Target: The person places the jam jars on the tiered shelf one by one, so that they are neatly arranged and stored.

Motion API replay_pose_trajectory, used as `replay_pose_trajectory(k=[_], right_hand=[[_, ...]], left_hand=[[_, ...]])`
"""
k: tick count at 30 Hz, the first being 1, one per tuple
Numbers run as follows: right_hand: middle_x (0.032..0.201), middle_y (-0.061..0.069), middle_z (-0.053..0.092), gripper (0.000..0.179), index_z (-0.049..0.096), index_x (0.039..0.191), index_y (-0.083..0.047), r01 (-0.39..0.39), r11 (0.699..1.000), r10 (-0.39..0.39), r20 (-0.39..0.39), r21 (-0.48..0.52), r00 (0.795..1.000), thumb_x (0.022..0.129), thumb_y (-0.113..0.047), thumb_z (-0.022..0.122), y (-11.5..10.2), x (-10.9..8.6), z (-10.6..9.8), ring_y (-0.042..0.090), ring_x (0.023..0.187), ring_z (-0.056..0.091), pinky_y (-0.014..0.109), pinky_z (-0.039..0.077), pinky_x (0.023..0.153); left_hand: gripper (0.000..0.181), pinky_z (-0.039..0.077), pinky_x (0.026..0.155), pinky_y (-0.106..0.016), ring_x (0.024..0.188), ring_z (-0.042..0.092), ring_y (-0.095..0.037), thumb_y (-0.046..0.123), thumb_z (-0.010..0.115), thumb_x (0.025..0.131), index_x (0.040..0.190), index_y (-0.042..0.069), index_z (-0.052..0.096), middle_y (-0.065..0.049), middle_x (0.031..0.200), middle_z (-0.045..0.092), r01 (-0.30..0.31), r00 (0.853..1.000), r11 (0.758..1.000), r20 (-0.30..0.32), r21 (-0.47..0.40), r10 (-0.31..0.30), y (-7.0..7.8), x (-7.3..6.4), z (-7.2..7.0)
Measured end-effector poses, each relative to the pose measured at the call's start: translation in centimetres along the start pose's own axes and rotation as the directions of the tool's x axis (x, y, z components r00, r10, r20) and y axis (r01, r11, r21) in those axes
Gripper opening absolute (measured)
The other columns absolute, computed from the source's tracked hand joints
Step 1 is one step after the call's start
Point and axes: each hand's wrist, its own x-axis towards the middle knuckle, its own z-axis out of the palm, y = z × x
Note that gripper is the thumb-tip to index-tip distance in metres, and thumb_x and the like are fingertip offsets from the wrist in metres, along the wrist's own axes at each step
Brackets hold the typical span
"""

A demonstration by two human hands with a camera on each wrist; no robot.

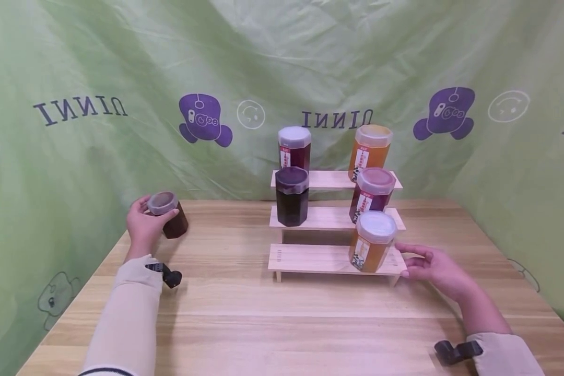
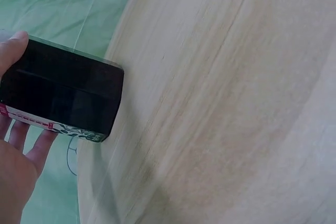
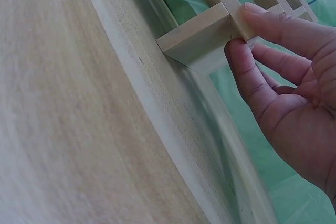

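Note:
At the table's far left, my left hand point(image 1: 142, 225) grips a dark jar point(image 1: 176, 226) with a pale lid, thumb on one side and fingers on the other. The left wrist view shows this jar point(image 2: 63, 90) with a red-and-white label low on its side; whether its base touches the table I cannot tell. My right hand point(image 1: 442, 270) pinches the right end of the lowest tier of a wooden three-step shelf point(image 1: 310, 258) between thumb and fingers. In the right wrist view the fingertips are at the board's corner, beside a shelf leg point(image 3: 202, 38).
An amber jar point(image 1: 367, 255) stands on the lowest tier's right. The middle tier bears a dark jar point(image 1: 292, 207) and a purplish-red jar point(image 1: 363, 206); the top tier, a red jar point(image 1: 302, 155) and an orange jar point(image 1: 376, 154). A green printed curtain point(image 1: 282, 52) surrounds the wooden table point(image 1: 244, 324).

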Motion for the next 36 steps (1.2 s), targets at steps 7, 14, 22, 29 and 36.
replay_pose_trajectory(k=[7, 14, 22, 29, 36], right_hand=[[0.129, 0.030, 0.053, 0.073, 0.035, 0.143, 0.011, 0.012, 0.999, -0.012, -0.003, -0.031, 1.000, 0.085, -0.008, 0.073, 0.0, 0.1, 0.1, 0.013, 0.100, 0.065, 0.023, 0.053, 0.086], [0.127, 0.031, 0.055, 0.074, 0.034, 0.144, 0.011, -0.007, 1.000, 0.007, 0.002, -0.007, 1.000, 0.084, -0.007, 0.074, -0.1, 0.2, 0.2, 0.011, 0.100, 0.065, 0.024, 0.053, 0.085], [0.123, 0.028, 0.058, 0.073, 0.031, 0.144, 0.013, -0.008, 1.000, 0.008, 0.008, 0.018, 1.000, 0.085, -0.003, 0.072, -0.1, 0.1, 0.2, 0.011, 0.100, 0.065, 0.023, 0.053, 0.085], [0.125, 0.030, 0.056, 0.073, 0.031, 0.144, 0.014, -0.006, 1.000, 0.006, 0.010, 0.018, 1.000, 0.085, -0.003, 0.072, 0.0, 0.0, 0.2, 0.011, 0.100, 0.065, 0.024, 0.054, 0.085], [0.119, 0.027, 0.060, 0.073, 0.033, 0.143, 0.013, -0.007, 1.000, 0.007, -0.001, -0.003, 1.000, 0.085, -0.005, 0.073, -0.3, 0.0, 0.1, 0.011, 0.098, 0.065, 0.024, 0.054, 0.084]], left_hand=[[0.088, 0.045, 0.096, -0.028, 0.113, 0.051, -0.019, 0.025, 0.089, 0.070, 0.143, 0.011, 0.043, -0.009, 0.134, 0.050, -0.008, 1.000, 1.000, -0.010, -0.013, 0.008, 0.3, -0.9, 0.2], [0.088, 0.047, 0.093, -0.026, 0.107, 0.053, -0.015, 0.025, 0.091, 0.068, 0.142, 0.012, 0.045, -0.007, 0.130, 0.053, 0.017, 1.000, 0.999, -0.010, -0.041, -0.017, 0.2, -1.7, 0.6], [0.083, 0.047, 0.087, -0.023, 0.101, 0.053, -0.012, 0.027, 0.093, 0.064, 0.135, 0.015, 0.052, -0.002, 0.124, 0.055, -0.001, 1.000, 0.998, -0.007, -0.069, 0.000, 0.1, -2.6, 1.0], [0.079, 0.049, 0.086, -0.023, 0.102, 0.055, -0.013, 0.023, 0.094, 0.064, 0.131, 0.012, 0.054, -0.002, 0.122, 0.057, -0.020, 1.000, 0.996, 0.014, -0.091, 0.021, 0.4, -3.4, 1.5], [0.086, 0.047, 0.097, -0.032, 0.114, 0.054, -0.019, 0.026, 0.092, 0.066, 0.139, 0.013, 0.048, -0.007, 0.131, 0.055, 0.018, 0.999, 0.997, 0.049, -0.070, -0.015, 1.5, -4.3, 1.4]])
